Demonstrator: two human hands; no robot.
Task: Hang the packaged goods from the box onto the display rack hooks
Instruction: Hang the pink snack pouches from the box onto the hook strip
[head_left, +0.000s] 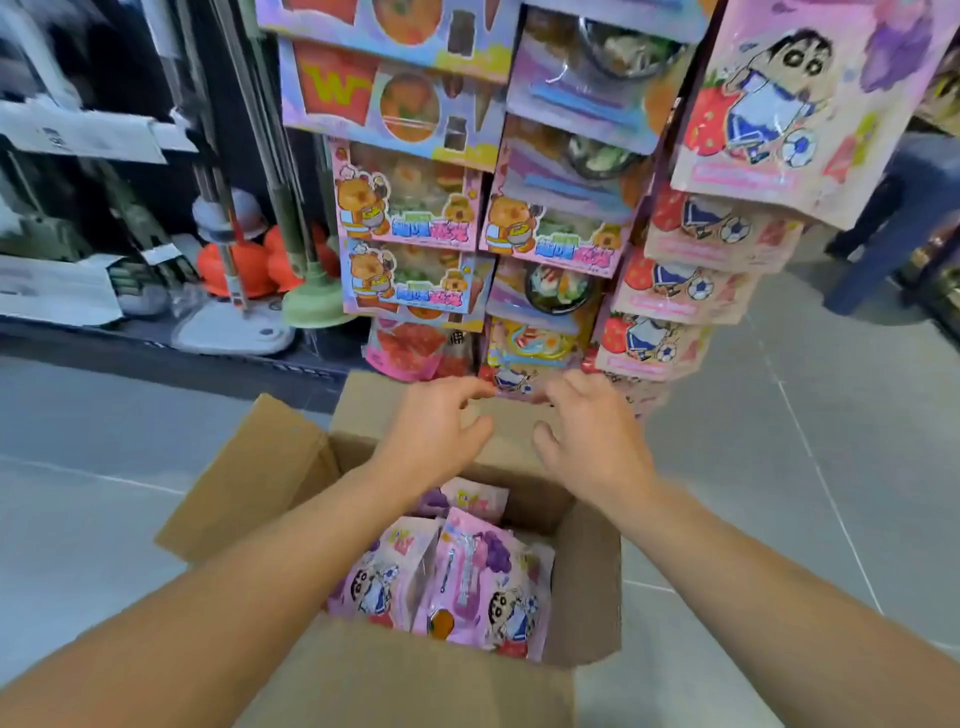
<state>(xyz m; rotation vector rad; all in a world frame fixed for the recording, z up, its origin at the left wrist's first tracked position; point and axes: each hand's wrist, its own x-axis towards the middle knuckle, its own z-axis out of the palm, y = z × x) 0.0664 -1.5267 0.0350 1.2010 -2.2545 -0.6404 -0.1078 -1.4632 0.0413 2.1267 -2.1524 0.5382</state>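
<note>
An open cardboard box (589, 566) stands on the floor below me, holding several pink cartoon snack packs (470, 587). Just beyond it rises the display rack, with rows of the same pink packs (722, 231) hanging on its right side. A low pack (513, 383) hangs at the rack's foot. My left hand (434, 434) and my right hand (592, 436) reach over the box to either side of that pack. Their fingers are loosely curved, fingertips at its edges, thumbs spread apart. The hooks themselves are hidden behind the goods.
Boxed toy food sets (410, 197) fill the rack's front face. At the left a dark shelf carries mops and an orange plunger (234, 265). A person (893, 223) stands at the far right on the grey tiled floor (779, 467).
</note>
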